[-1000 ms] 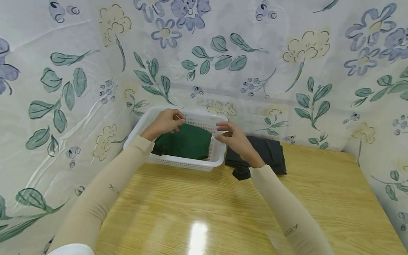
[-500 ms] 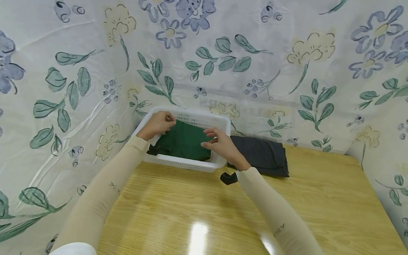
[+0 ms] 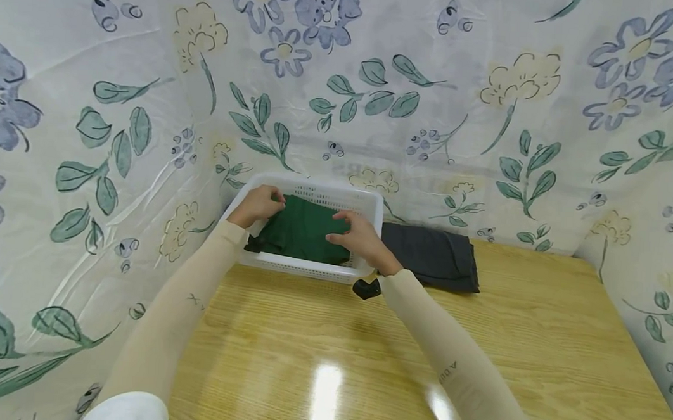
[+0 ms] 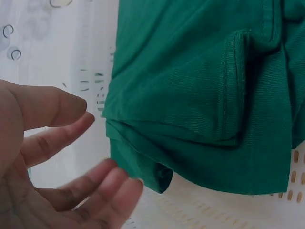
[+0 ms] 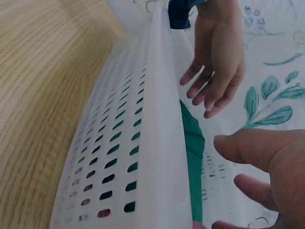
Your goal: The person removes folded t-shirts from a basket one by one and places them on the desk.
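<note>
The head camera looks forward and down at the whole basket (image 3: 305,265) from up high. The left wrist camera looks closely at the green cloth (image 4: 181,95); the right looks along the basket's side, up close. All three see the cloth.

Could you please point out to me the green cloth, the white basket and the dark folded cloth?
Green cloth (image 3: 312,231), head view: middle of its upper surface.
White basket (image 5: 162,143), right wrist view: its rim.
Dark folded cloth (image 3: 432,256), head view: middle of its visible top.

cloth (image 3: 312,231): green | basket (image 3: 310,267): white | folded fabric (image 3: 434,256): charcoal | backdrop (image 3: 375,133): white, blue-green-yellow floral
</note>
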Demonstrator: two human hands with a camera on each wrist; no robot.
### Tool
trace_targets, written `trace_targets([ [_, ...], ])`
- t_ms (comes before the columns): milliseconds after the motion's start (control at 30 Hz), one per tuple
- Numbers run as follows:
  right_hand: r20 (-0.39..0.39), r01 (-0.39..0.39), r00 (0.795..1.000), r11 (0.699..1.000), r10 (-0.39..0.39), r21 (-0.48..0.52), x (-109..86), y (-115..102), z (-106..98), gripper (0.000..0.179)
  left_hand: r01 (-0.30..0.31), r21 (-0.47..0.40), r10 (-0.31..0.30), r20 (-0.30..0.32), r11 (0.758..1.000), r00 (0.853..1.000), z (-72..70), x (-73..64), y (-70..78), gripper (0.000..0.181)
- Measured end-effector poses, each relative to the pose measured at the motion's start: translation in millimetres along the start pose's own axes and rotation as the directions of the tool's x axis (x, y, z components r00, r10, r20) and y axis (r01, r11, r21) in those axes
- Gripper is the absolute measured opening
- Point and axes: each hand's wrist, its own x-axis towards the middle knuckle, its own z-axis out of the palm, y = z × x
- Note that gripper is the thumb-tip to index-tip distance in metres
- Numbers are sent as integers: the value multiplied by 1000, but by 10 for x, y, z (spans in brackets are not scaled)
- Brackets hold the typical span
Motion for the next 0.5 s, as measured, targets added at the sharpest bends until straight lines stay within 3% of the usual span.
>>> trace_targets([
  [133,-11,-61,998,998,61,-1,20,-46,42,61,22,31,-24,39,999,999,-8,14,-33,29],
  [233,-19,-110,994,994,110,3,43,-60,71,61,53,23,-55,110,998,992,-16,18,-59,32],
  [367,-19,-158,987,986,159,46,82,-49,111,63,151,-62,-133,235,987,963,-34,9,-76,39],
  [500,-14,-214,976,966,219,142,99,-22,152,76,227,-113,-184,308,967,934,-47,7,-92,47],
])
